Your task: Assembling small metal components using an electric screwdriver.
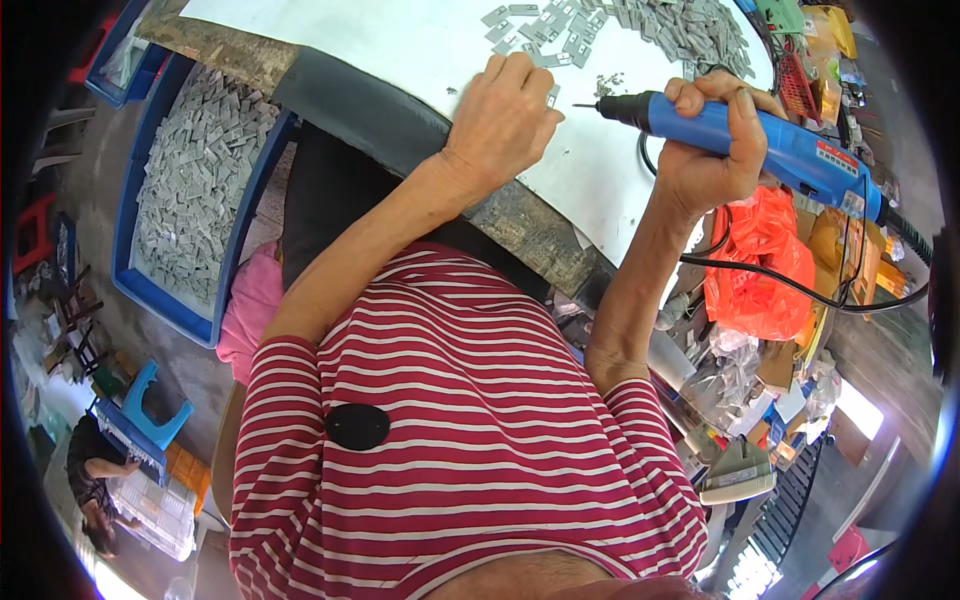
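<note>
White-topped table (600, 195); left of it, blue tray (165, 312) filled with small grey pieces; similar heap (690, 35) on the tabletop; blue powered screwdriver (730, 130) gripped in right hand (715, 145), bit pointing left; left hand (505, 125), fingers closed on one grey piece (553, 95), just beside bit tip; tiny dark parts (610, 83) near heap

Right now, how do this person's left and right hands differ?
The left hand has its fingertips at a small, mostly hidden grey piece; the right hand grips a large blue power tool. The left hand mainly shows its back; the right hand's fingers curl round the tool. Both are bare.
</note>
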Demonstrator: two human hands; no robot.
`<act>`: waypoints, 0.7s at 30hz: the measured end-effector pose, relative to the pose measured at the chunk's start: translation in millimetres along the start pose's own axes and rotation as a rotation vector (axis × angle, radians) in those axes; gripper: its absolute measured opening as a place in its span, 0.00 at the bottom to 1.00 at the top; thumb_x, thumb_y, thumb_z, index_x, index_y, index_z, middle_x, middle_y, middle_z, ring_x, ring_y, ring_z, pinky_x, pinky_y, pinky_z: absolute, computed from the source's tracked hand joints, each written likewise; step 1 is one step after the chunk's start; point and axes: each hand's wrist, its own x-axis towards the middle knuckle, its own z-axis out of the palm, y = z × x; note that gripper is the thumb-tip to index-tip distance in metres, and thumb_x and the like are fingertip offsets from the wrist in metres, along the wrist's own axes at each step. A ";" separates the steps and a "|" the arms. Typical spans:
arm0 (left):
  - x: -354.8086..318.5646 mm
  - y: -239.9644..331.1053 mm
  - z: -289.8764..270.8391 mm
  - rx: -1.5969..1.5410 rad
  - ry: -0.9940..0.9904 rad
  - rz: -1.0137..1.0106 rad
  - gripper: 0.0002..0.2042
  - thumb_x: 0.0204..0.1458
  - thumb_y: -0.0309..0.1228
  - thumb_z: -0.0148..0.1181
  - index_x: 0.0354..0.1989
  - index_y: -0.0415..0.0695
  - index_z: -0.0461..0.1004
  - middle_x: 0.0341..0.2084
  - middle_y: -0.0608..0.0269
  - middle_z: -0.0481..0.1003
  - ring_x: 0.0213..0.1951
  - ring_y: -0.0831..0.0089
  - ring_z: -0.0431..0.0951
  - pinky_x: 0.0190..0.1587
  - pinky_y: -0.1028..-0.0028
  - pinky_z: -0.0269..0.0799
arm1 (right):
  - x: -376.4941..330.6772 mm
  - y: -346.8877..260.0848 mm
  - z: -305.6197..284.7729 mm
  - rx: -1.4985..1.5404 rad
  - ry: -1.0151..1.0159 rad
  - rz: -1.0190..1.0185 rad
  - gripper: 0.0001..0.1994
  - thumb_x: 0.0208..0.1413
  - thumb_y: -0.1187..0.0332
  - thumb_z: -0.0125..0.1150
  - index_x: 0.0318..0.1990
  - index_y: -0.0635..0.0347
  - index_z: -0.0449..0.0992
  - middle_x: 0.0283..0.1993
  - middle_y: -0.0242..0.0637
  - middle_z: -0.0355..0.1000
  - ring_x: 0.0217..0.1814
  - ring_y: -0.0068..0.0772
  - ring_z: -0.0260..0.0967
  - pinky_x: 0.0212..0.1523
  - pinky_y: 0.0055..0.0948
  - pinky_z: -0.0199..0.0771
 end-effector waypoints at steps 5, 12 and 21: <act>11.9 -4.4 0.8 0.116 -0.041 0.097 0.12 0.39 0.19 0.54 0.36 0.40 0.72 0.30 0.59 0.66 0.35 0.62 0.65 0.39 0.68 0.62 | 0.6 -0.9 0.8 -0.072 0.060 -0.044 0.06 0.42 0.77 0.53 0.29 0.68 0.64 0.21 0.46 0.67 0.15 0.31 0.63 0.21 0.35 0.70; 19.7 -18.9 0.1 0.162 -0.178 0.233 0.11 0.39 0.19 0.55 0.33 0.46 0.75 0.30 0.62 0.66 0.37 0.65 0.66 0.42 0.69 0.62 | 1.2 1.2 -3.3 -0.048 0.041 -0.073 0.07 0.42 0.78 0.54 0.29 0.69 0.64 0.21 0.47 0.68 0.15 0.32 0.64 0.21 0.34 0.70; 16.6 -13.4 3.6 0.092 -0.186 0.293 0.07 0.40 0.22 0.58 0.30 0.41 0.74 0.31 0.62 0.67 0.37 0.65 0.66 0.43 0.68 0.62 | 0.9 -5.1 -6.8 -0.215 0.040 -0.005 0.09 0.43 0.74 0.53 0.34 0.60 0.62 0.23 0.45 0.67 0.18 0.33 0.62 0.27 0.38 0.66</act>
